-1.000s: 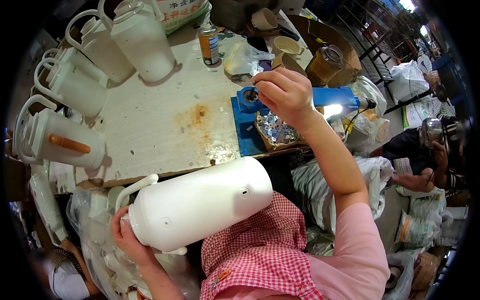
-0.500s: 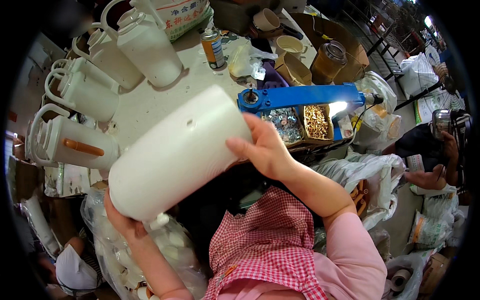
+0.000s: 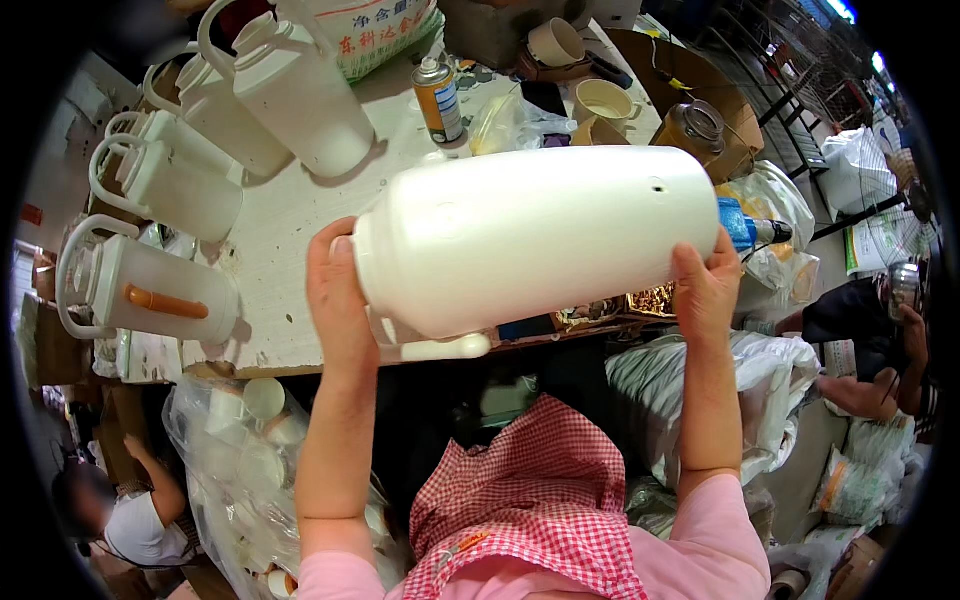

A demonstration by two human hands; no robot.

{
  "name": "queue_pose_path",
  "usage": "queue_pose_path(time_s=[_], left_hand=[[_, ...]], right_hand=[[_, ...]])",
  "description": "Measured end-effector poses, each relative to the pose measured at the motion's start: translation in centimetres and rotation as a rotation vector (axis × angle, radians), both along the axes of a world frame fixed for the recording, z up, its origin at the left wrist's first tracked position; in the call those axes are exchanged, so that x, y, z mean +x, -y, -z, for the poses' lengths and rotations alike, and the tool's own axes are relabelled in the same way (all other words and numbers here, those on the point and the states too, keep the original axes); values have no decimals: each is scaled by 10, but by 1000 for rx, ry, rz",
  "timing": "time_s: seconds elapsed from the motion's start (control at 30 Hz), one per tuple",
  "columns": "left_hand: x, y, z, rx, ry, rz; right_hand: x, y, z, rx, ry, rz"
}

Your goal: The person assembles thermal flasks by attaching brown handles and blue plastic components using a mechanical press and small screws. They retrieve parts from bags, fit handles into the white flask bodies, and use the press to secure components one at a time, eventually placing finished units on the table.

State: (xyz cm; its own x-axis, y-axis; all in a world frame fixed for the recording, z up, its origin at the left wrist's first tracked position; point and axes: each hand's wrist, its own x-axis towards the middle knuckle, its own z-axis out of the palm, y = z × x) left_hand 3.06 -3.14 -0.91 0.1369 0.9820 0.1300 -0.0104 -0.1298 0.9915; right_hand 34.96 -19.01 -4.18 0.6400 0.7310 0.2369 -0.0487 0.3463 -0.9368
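Between my two hands lies a white plastic jug shell (image 3: 540, 235), held sideways above the front of the workbench. My left hand (image 3: 338, 285) is closed round its narrower neck end, thumb on the near side. Against the wide end, my right hand (image 3: 708, 290) grips with the thumb in front; its other fingers are mostly hidden behind. A small dark hole shows in the wall near that wide end. Below the neck end, a white handle-like arm (image 3: 440, 348) sticks out. The shell covers most of the blue machine arm (image 3: 738, 224) behind it.
Several white jugs with handles (image 3: 300, 95) stand on the bench (image 3: 290, 290) at left. Farther back are a spray can (image 3: 438, 100), a mug (image 3: 604, 100) and a brown jar (image 3: 690, 130). Small brass parts (image 3: 652, 300) sit in a box. Plastic bags (image 3: 225, 450) flank me; other people are nearby.
The jug shell has swung from a slant to nearly level and moved right. My left hand has come up round its neck end; my right hand has moved right with the wide end.
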Motion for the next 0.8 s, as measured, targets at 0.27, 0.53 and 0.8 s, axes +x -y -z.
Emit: queue_pose_path(time_s=[0.27, 0.53, 0.8], left_hand=[[41, 6, 16, -97, 70, 102], [45, 6, 13, -97, 89, 102], [46, 4, 12, -89, 40, 101]], right_hand=[[42, 15, 16, -6, -5, -10], [48, 16, 19, 7, -20, -7], [51, 17, 19, 14, -24, -28]])
